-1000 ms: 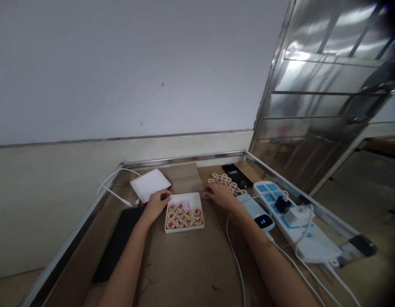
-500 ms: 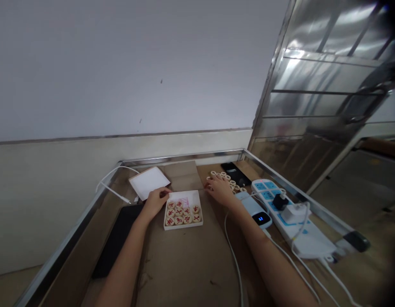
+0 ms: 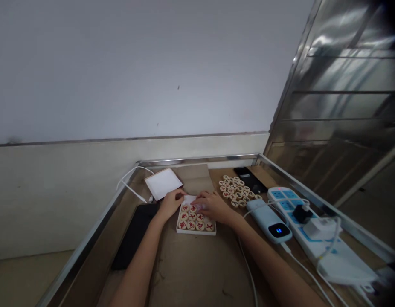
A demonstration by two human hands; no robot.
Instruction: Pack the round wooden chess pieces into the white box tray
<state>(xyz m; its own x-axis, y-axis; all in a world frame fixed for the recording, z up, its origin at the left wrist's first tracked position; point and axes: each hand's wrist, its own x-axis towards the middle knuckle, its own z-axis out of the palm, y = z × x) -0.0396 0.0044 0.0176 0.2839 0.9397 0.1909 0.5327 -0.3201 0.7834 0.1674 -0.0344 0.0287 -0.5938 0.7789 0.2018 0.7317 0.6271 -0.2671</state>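
Note:
A small white open box (image 3: 196, 232) stands on the cardboard, holding several round wooden xiangqi pieces (image 3: 191, 216) with red characters, set in rows. At its upper left corner my left hand (image 3: 172, 204) pinches the box edge between thumb and fingers. My right hand (image 3: 213, 207) is over the box's upper right part, fingers bent down and close together inside it. Whatever those fingertips hold is hidden under the hand. A cluster of loose xiangqi pieces (image 3: 237, 190) lies beyond my right wrist, some with dark and some with red characters.
The white box lid (image 3: 164, 183) lies at the upper left near a white cable (image 3: 133, 192). A black tablet-like slab (image 3: 135, 236) is beside my left forearm. To the right are a phone (image 3: 250, 179), a pale blue power bank (image 3: 269, 224) and a power strip (image 3: 328, 251). A metal rail (image 3: 200, 159) borders the table.
My right hand has moved left from the loose pieces to the inside of the box, uncovering the cluster. My left hand stays at the box corner. The whole view has shifted slightly.

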